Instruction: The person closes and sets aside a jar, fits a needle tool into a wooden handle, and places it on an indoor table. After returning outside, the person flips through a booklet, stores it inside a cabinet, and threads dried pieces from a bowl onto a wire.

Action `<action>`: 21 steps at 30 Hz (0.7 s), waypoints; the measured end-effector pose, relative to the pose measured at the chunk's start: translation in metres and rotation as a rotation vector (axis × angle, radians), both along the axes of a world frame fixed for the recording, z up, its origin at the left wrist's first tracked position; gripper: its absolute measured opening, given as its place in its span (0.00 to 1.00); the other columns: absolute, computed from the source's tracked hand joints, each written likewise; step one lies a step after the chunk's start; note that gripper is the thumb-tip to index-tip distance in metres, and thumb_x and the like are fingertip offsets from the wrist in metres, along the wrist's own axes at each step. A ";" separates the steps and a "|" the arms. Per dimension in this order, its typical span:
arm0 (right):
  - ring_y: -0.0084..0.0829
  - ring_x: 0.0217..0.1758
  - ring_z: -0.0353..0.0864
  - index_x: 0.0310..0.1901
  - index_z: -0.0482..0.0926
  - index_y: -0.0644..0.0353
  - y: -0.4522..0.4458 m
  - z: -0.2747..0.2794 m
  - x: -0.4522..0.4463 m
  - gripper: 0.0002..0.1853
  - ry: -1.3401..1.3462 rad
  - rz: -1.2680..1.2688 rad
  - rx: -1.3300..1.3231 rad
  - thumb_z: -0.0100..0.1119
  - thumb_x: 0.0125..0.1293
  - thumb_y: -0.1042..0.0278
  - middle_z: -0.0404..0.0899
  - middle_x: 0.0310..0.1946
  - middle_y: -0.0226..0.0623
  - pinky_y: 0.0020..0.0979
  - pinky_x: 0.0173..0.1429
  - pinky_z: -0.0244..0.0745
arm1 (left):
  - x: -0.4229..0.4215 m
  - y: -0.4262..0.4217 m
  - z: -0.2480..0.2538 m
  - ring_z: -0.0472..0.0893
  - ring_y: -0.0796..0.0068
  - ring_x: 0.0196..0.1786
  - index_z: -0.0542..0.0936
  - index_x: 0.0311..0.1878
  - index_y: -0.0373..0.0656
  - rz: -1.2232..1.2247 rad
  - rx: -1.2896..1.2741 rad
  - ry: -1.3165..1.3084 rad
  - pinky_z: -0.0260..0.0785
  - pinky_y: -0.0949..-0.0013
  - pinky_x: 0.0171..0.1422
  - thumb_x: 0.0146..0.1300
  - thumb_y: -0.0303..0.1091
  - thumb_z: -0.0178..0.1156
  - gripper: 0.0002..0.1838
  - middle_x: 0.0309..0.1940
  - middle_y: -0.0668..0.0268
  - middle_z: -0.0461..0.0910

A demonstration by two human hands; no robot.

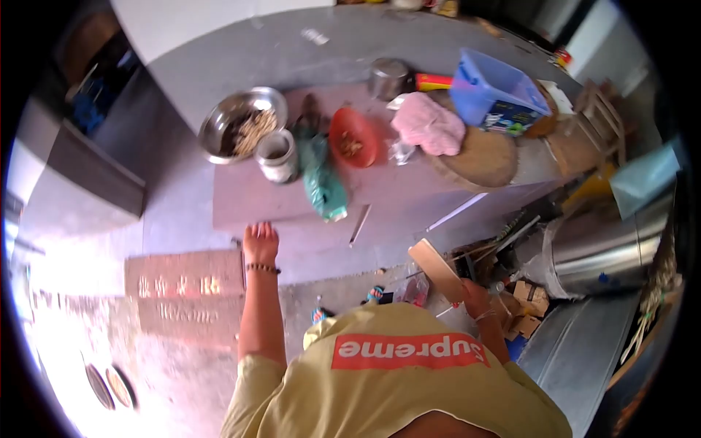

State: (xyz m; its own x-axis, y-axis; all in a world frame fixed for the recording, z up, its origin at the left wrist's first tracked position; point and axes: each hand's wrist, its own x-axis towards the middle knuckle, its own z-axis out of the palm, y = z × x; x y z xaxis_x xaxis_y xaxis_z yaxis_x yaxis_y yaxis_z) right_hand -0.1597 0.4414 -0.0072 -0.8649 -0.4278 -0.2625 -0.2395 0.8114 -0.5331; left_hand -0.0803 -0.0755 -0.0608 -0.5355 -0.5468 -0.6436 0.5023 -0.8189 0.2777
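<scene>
My left hand point(261, 244) is over the near edge of the purplish table point(252, 191), fingers curled, with no object visible in it. A beaded bracelet is on that wrist. My right hand point(475, 298), partly in shadow, is closed on the lower end of a flat tan board point(436, 271), which tilts up to the left. Beyond my left hand are a green plastic bag point(319, 175), a whitish can point(277, 157) and a steel bowl point(219, 131) holding brown and tan pieces. A red basin point(353, 137) with small pieces inside sits beside the bag.
A pink cloth point(428, 124) lies by a round woven tray point(482, 159). Behind are a metal pot point(389, 78) and a blue plastic bin point(489, 91). A large steel drum point(613, 248) and cardboard pieces point(531, 298) stand right. A welcome mat point(182, 290) lies on the left.
</scene>
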 end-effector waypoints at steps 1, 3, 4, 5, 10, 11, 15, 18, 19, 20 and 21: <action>0.49 0.40 0.74 0.44 0.71 0.59 -0.001 0.002 0.001 0.14 0.078 -0.008 -0.077 0.42 0.61 0.62 0.75 0.36 0.49 0.40 0.43 0.69 | 0.001 0.000 -0.002 0.72 0.72 0.43 0.70 0.33 0.49 -0.024 -0.012 -0.007 0.64 0.65 0.44 0.61 0.46 0.49 0.11 0.36 0.71 0.73; 0.49 0.39 0.74 0.44 0.71 0.59 -0.003 0.004 0.001 0.14 0.058 0.023 -0.042 0.43 0.60 0.62 0.75 0.35 0.49 0.40 0.43 0.69 | 0.004 0.003 -0.009 0.72 0.70 0.46 0.71 0.38 0.48 -0.029 0.007 0.028 0.64 0.63 0.49 0.61 0.45 0.49 0.11 0.40 0.70 0.74; 0.49 0.39 0.74 0.44 0.71 0.59 -0.004 0.006 0.000 0.14 0.052 0.023 -0.018 0.44 0.60 0.62 0.75 0.35 0.49 0.40 0.42 0.69 | 0.004 0.005 -0.010 0.71 0.69 0.47 0.71 0.40 0.48 -0.028 0.009 0.028 0.64 0.63 0.49 0.61 0.45 0.49 0.12 0.41 0.70 0.73; 0.49 0.39 0.74 0.44 0.71 0.59 -0.005 0.008 0.000 0.14 0.051 0.030 -0.010 0.44 0.60 0.62 0.75 0.35 0.49 0.40 0.42 0.69 | 0.004 0.006 -0.009 0.71 0.69 0.47 0.71 0.43 0.48 -0.031 0.012 0.028 0.64 0.63 0.49 0.61 0.44 0.49 0.13 0.42 0.70 0.73; 0.50 0.39 0.74 0.43 0.72 0.59 -0.010 0.014 -0.006 0.14 0.018 0.025 -0.004 0.45 0.60 0.61 0.75 0.35 0.50 0.40 0.42 0.68 | -0.005 0.020 -0.005 0.72 0.68 0.47 0.72 0.38 0.47 -0.050 -0.008 0.013 0.62 0.61 0.52 0.61 0.42 0.49 0.10 0.40 0.68 0.75; 0.50 0.39 0.74 0.43 0.72 0.59 -0.009 0.015 -0.005 0.14 0.017 0.018 0.002 0.45 0.60 0.61 0.75 0.35 0.50 0.40 0.42 0.68 | -0.009 0.025 -0.005 0.72 0.68 0.47 0.72 0.38 0.48 -0.073 -0.026 -0.004 0.62 0.61 0.52 0.61 0.41 0.49 0.09 0.40 0.68 0.75; 0.49 0.38 0.74 0.42 0.72 0.58 -0.008 0.021 -0.002 0.13 0.040 0.033 0.016 0.46 0.60 0.60 0.75 0.34 0.50 0.40 0.42 0.68 | -0.030 0.063 -0.029 0.71 0.65 0.50 0.75 0.34 0.47 -0.337 0.017 0.047 0.61 0.60 0.55 0.59 0.37 0.50 0.07 0.42 0.64 0.74; 0.49 0.37 0.74 0.41 0.73 0.58 0.004 0.016 0.002 0.13 0.061 0.041 0.057 0.46 0.59 0.61 0.75 0.33 0.49 0.41 0.41 0.68 | -0.052 0.101 -0.034 0.68 0.61 0.54 0.70 0.41 0.45 -0.421 0.112 0.036 0.58 0.55 0.60 0.61 0.37 0.48 0.09 0.47 0.61 0.72; 0.50 0.36 0.74 0.41 0.73 0.58 0.008 0.015 0.003 0.12 0.066 0.047 0.092 0.46 0.59 0.61 0.76 0.32 0.49 0.42 0.40 0.68 | -0.060 0.110 -0.038 0.67 0.57 0.55 0.67 0.43 0.43 -0.425 0.154 0.056 0.59 0.54 0.59 0.63 0.39 0.47 0.11 0.50 0.56 0.69; 0.50 0.36 0.74 0.41 0.73 0.58 0.011 0.017 0.005 0.12 0.070 0.043 0.099 0.46 0.59 0.61 0.76 0.32 0.49 0.42 0.40 0.68 | -0.070 0.120 -0.041 0.67 0.54 0.56 0.67 0.42 0.42 -0.388 0.241 0.036 0.59 0.53 0.60 0.63 0.41 0.46 0.13 0.51 0.52 0.67; 0.50 0.36 0.74 0.40 0.73 0.58 0.013 0.021 0.007 0.12 0.066 0.044 0.090 0.46 0.59 0.62 0.76 0.31 0.49 0.43 0.40 0.67 | -0.080 0.130 -0.040 0.66 0.50 0.56 0.67 0.41 0.40 -0.350 0.329 0.016 0.58 0.52 0.61 0.64 0.43 0.45 0.14 0.52 0.47 0.65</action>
